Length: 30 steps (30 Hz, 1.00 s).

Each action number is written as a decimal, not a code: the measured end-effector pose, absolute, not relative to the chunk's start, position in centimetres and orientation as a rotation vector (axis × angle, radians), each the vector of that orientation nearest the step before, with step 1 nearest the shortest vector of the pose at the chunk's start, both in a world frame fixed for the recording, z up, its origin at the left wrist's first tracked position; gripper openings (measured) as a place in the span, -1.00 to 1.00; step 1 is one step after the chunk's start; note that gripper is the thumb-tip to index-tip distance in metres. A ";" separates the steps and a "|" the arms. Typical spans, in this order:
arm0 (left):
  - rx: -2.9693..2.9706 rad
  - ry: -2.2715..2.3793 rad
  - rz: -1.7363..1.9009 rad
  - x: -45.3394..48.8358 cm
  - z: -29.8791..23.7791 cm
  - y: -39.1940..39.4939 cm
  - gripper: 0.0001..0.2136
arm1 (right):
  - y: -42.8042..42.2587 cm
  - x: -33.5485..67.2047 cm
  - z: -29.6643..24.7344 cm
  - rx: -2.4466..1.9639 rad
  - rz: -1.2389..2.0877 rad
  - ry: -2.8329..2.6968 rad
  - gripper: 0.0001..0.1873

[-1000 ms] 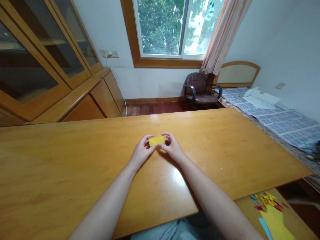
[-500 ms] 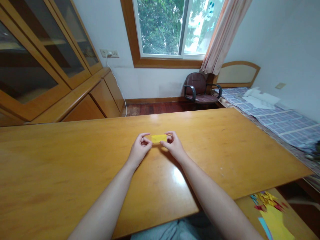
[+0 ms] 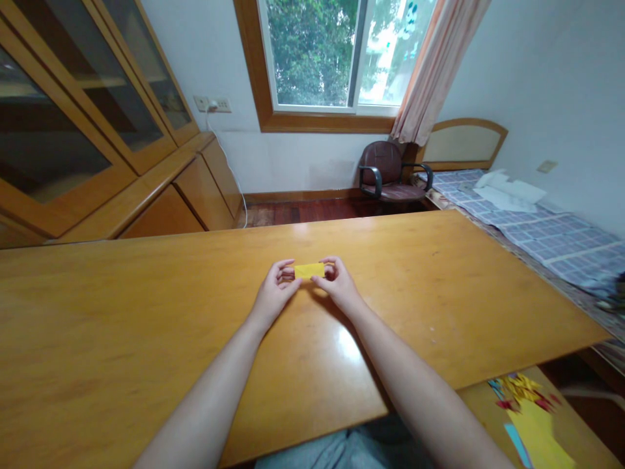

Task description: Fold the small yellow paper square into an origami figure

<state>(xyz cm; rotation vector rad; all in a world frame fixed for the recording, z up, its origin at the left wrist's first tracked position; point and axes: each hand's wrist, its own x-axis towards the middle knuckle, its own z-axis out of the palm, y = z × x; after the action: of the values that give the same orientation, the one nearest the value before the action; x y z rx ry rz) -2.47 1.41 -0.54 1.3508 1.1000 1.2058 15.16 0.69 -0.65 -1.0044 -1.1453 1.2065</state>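
Observation:
A small yellow folded paper (image 3: pixel 309 271), rectangular with a faint slanting crease, is held between my two hands just above the wooden table (image 3: pixel 161 312). My right hand (image 3: pixel 339 281) pinches its right end, thumb at the lower edge and fingers along the top and behind. At the left end, my left hand (image 3: pixel 278 286) has its thumb against the lower corner and its fingers curled around that edge. The back of the paper is hidden from view.
At lower right, a lower surface bears yellow paper sheets (image 3: pixel 537 430), a light blue strip (image 3: pixel 517 444) and a pile of colourful folded pieces (image 3: pixel 522 389). Beyond the table stand a maroon armchair (image 3: pixel 383 166), a bed (image 3: pixel 547 241) and a wooden cabinet (image 3: pixel 161 215).
My left hand has closed in on the paper's left end, its thumb moving right onto the lower corner. My right hand keeps its pinch, and the paper has barely shifted.

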 end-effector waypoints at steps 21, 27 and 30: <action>1.331 1.145 1.188 -2.6 0.0 1.2 -0.46 | 0.8 15.6 -0.7 -1.098 1.022 -1.093 -0.59; 1.299 1.139 1.174 -2.5 0.2 1.2 -0.47 | 0.9 15.9 -0.9 -1.060 1.046 -1.083 -0.61; 1.310 1.141 1.162 -2.4 0.2 1.1 -0.47 | 0.6 15.6 -0.8 -1.024 1.098 -1.159 -0.63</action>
<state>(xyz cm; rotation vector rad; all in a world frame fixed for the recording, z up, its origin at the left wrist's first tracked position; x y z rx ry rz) -2.40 1.13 0.22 1.3097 1.1409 1.1624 15.59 0.62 -0.77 -1.0238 -1.1594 1.0980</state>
